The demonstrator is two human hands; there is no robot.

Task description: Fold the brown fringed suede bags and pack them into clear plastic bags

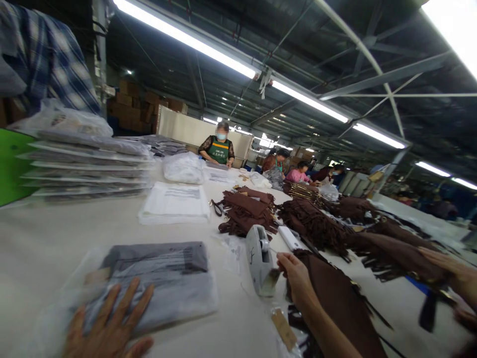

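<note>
My left hand point(108, 325) lies flat, fingers spread, on a grey folded garment in a clear plastic bag point(160, 281) at the near edge of the white table point(44, 238). My right hand point(296, 278) reaches to a white tape dispenser point(259, 258) just right of the bag. Its fingertips are pinched together at the dispenser's cutter, on the end of the tape. Under my right forearm lies a brown fringed garment point(339, 298) with a tan paper tag point(283, 328) beside it.
Piles of brown fringed garments point(316, 223) cover the table's right side, and another person's hand point(452, 273) rests on them. A stack of bagged garments point(89, 164) and folded white bags point(175, 201) sit at left. Several workers point(219, 146) stand at the far end.
</note>
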